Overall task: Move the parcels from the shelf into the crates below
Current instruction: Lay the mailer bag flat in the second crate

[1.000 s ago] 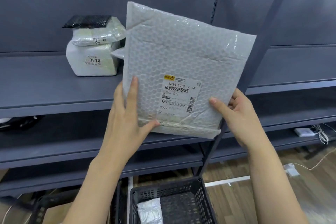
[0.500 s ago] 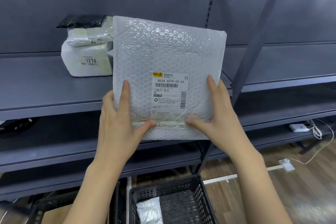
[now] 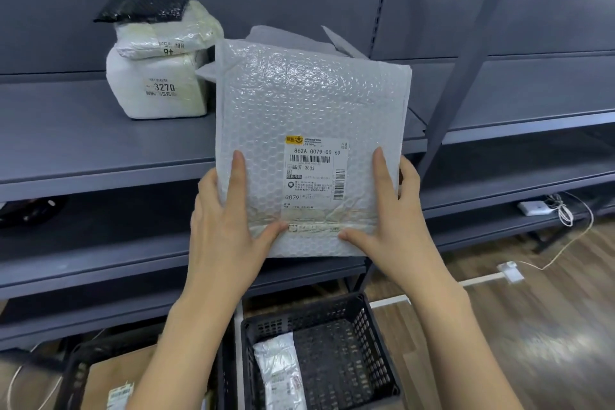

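A white bubble-wrap mailer point(image 3: 309, 103) with a printed label is held upright in front of the grey shelf point(image 3: 83, 150). My left hand point(image 3: 226, 230) grips its lower left edge, thumb on the taped seam. My right hand point(image 3: 392, 226) grips the lower right edge the same way. Further back on the shelf stands a white wrapped parcel marked 3270 point(image 3: 156, 90) with a smaller white parcel and a black one point(image 3: 143, 8) stacked on top. Below, a black crate point(image 3: 362, 353) holds a silver-white parcel point(image 3: 279, 373).
A second black crate point(image 3: 71, 376) at the lower left holds a brown cardboard box point(image 3: 113, 376). A grey shelf upright point(image 3: 466, 53) slants past the mailer's right side. White cables and an adapter point(image 3: 535, 208) lie on the lower right shelf, above wooden floor.
The mailer has come down and straightened from a tilt to upright. My right hand shifted from its right edge to the lower right corner, thumb now on the front seam.
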A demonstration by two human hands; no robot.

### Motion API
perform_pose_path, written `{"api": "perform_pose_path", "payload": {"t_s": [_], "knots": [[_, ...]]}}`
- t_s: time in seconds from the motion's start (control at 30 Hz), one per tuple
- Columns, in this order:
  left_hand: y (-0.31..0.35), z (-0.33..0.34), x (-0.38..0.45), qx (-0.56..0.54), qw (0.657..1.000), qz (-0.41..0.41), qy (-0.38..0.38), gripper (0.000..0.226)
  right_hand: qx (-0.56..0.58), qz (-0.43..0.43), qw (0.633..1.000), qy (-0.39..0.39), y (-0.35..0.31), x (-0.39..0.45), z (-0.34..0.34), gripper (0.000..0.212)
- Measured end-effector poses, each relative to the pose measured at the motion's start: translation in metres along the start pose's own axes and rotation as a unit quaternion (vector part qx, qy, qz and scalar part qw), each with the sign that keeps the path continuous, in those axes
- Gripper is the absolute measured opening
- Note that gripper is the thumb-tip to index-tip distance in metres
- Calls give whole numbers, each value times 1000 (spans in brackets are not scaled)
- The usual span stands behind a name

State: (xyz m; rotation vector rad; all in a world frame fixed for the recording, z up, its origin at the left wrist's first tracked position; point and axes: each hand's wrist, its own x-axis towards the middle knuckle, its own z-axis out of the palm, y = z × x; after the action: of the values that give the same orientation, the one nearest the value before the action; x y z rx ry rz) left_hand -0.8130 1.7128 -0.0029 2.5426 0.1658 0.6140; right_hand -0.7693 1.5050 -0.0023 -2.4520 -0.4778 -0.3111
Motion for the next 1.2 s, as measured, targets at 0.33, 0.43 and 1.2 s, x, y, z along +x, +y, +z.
{"api": "perform_pose_path", "payload": {"t_s": [0.33, 0.43, 1.2], "knots": [[-13, 12, -40, -50, 997, -17, -58, 101, -8, 82, 996, -27, 5, -45, 21, 115], [-14, 19, -52, -47, 995, -29, -77, 100, -17, 86, 995, -37, 9, -54, 25, 115], [-78, 204, -198, 25, 955, -208, -210, 99, -42, 46, 968, -242, 167, -139, 175, 108]]}}
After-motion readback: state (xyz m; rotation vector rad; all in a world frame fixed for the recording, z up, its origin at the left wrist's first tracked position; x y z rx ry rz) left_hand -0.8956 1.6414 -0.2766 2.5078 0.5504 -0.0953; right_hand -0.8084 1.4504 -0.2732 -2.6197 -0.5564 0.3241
